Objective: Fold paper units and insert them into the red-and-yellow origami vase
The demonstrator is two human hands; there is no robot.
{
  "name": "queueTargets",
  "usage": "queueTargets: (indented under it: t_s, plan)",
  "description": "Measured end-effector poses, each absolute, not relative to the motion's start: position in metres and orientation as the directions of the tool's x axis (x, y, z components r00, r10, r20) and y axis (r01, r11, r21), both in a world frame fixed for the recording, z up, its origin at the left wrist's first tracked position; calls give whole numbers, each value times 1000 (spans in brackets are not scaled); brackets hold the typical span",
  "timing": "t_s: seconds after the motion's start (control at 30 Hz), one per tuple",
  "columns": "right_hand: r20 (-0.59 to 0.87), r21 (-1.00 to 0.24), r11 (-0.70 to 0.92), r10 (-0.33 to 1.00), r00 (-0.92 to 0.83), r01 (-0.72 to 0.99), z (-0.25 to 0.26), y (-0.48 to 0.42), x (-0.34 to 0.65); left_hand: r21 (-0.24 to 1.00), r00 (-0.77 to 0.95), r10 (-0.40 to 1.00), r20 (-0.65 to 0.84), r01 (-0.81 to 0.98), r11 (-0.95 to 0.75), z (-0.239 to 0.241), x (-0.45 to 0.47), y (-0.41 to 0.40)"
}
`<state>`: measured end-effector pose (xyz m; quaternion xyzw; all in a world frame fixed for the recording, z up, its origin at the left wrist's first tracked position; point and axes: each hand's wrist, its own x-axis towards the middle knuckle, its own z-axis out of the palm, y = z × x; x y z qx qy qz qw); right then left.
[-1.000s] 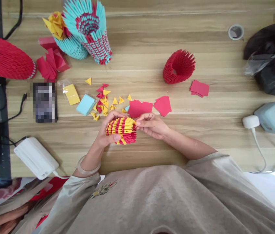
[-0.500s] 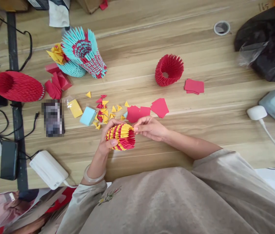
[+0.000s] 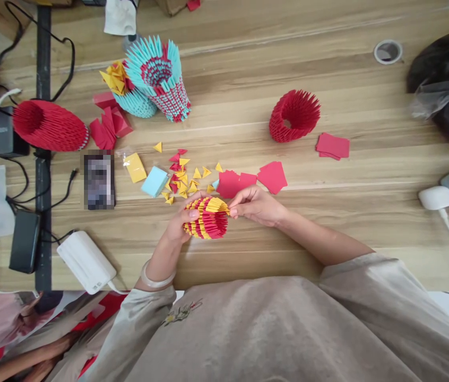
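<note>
My left hand (image 3: 182,217) is wrapped around a small red-and-yellow striped folded-paper piece (image 3: 207,219), holding it just above the wooden table (image 3: 248,69). My right hand (image 3: 257,205) pinches the yellow rim at the piece's upper right with thumb and forefinger. Just beyond my hands lies a scatter of small yellow and red folded triangles (image 3: 182,172). Flat red paper sheets (image 3: 248,180) lie right behind my right hand.
A red paper ring (image 3: 294,115) and a red sheet stack (image 3: 333,146) sit at centre right. A teal-and-red paper vase (image 3: 161,79), a long red paper piece (image 3: 49,124), a phone (image 3: 99,180), chargers and cables lie left. A black bag (image 3: 447,85) is at the right.
The camera view swung about. My hands stay on the striped piece, which has turned a little so its red open end faces me more.
</note>
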<state>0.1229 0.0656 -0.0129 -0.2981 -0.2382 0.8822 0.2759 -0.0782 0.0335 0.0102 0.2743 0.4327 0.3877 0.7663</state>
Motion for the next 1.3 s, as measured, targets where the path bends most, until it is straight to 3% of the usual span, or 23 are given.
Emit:
queueTargets:
  t_s: [0.27, 0.67, 1.0, 1.3]
  plan:
    - [-411, -610, -723, 639, -650, -325, -11, 66, 122, 750, 320, 824, -467, -350, 561, 10, -78, 33]
    - [-517, -478, -820, 553, -654, -316, -12, 62, 120, 843, 330, 877, -350, -298, 448, 12, -79, 30]
    - [-370, -744, -569, 788, -493, -350, -11, 57, 119, 920, 327, 910, -255, -208, 332, 7, -84, 29]
    - [-403, -829, -497, 849, -341, -256, 0, 54, 117, 970, 299, 940, -166, -121, 210, 0, -83, 29]
